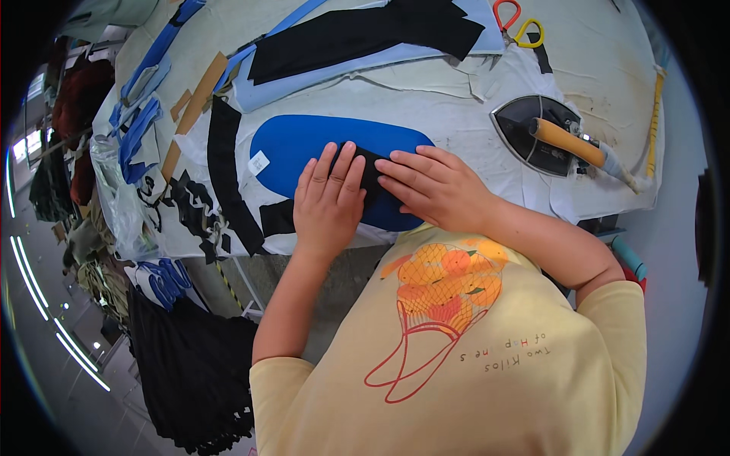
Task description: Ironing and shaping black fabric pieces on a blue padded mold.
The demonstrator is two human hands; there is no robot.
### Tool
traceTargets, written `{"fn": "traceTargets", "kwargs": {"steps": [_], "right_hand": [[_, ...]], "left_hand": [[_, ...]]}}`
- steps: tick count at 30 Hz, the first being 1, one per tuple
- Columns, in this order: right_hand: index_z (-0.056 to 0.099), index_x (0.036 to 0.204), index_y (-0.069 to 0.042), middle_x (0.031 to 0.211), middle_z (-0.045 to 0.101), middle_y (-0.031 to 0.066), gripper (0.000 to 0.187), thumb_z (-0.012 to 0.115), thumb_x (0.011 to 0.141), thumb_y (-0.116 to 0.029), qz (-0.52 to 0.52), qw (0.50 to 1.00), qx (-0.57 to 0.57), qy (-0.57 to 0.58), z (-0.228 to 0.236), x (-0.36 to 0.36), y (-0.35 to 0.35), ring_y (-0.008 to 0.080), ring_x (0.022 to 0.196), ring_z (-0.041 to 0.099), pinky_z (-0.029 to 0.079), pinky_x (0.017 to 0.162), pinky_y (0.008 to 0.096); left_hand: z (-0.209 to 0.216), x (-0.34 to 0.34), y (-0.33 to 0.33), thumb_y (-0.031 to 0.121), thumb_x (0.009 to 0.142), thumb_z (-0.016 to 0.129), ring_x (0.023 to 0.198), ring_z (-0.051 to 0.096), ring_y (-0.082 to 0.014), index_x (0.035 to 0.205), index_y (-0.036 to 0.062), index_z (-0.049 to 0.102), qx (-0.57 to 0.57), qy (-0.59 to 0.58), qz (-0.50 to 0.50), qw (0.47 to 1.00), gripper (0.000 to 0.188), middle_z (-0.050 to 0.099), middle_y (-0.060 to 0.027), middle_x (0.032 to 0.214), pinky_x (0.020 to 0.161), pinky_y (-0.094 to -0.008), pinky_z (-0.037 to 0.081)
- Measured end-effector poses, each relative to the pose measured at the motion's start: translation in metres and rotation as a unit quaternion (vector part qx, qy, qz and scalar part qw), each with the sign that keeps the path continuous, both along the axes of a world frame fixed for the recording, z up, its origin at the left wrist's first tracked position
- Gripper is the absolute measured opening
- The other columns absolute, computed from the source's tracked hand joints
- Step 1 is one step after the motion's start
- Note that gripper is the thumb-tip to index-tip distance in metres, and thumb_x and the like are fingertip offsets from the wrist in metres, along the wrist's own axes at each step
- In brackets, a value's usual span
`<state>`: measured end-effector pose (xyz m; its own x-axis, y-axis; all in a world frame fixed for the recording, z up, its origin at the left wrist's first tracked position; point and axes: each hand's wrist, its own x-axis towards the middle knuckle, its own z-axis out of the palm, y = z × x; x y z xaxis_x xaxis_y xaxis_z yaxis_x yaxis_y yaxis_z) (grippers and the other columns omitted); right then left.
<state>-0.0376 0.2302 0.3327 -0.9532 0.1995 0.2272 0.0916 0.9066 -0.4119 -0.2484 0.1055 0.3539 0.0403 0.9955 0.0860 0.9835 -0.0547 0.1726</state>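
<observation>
Both of my hands lie flat on a blue oval padded piece (319,135) at the near side of the table. A black fabric piece (370,169) crosses the oval between them. My left hand (331,190) has its fingers stretched out, pressing at the black fabric's left edge. From the other side, the fingertips of my right hand (441,186) rest on the same black fabric, with the fingers extended. A small white tag (258,163) lies at the oval's left end. What is under my palms is hidden.
An iron (536,129) with a wooden handle stands to the right. Beyond are scissors (518,24), black fabric (365,36) and light blue fabric (262,95). Leftward lie a black strip (226,167), a cardboard strip (196,110), black scraps (192,205) and blue strips (141,140).
</observation>
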Motion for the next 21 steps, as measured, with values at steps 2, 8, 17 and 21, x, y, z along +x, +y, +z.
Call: {"fn": "traceTargets", "kwargs": {"steps": [2,8,17,21], "right_hand": [[0.054,0.140,-0.016,0.152,0.044,0.0018,0.056,0.065,0.087,-0.034,-0.001,1.000,-0.019,-0.019,-0.001,0.002,0.000,0.0190,0.142,0.038,0.028,0.116,0.0409],[0.050,0.144,-0.023,0.154,0.041,-0.0028,0.061,0.056,0.089,-0.049,0.000,0.997,-0.018,-0.076,0.008,0.012,0.005,0.0177,0.145,0.033,0.020,0.119,0.0472],[0.048,0.146,-0.024,0.155,0.040,-0.0042,0.069,0.065,0.084,-0.048,-0.018,0.996,0.003,-0.086,0.012,0.025,0.007,0.0153,0.145,0.033,0.020,0.120,0.0464],[0.050,0.143,-0.019,0.150,0.045,0.0050,0.061,0.063,0.088,-0.042,-0.038,0.995,0.000,-0.094,0.025,0.038,0.020,0.0223,0.142,0.038,0.023,0.117,0.0480]], "left_hand": [[-0.002,-0.006,-0.001,0.018,0.083,0.067,0.139,0.044,-0.0271,0.137,0.0131,0.053,-0.010,-0.017,-0.006,1.000,0.055,0.050,-0.0055,0.147,0.112,-0.0465,0.034],[-0.005,-0.018,-0.004,0.021,0.083,0.066,0.142,0.040,-0.0243,0.141,0.0182,0.051,-0.034,-0.024,-0.031,0.999,0.059,0.045,-0.0018,0.152,0.115,-0.0480,0.029],[0.000,-0.016,-0.001,0.024,0.088,0.058,0.142,0.039,-0.0232,0.145,0.0193,0.048,-0.041,-0.003,-0.041,0.998,0.058,0.044,-0.0019,0.152,0.116,-0.0461,0.026],[0.001,-0.015,-0.001,0.024,0.089,0.057,0.142,0.039,-0.0236,0.145,0.0188,0.048,-0.034,-0.003,-0.041,0.999,0.057,0.044,-0.0026,0.152,0.116,-0.0462,0.026]]}}
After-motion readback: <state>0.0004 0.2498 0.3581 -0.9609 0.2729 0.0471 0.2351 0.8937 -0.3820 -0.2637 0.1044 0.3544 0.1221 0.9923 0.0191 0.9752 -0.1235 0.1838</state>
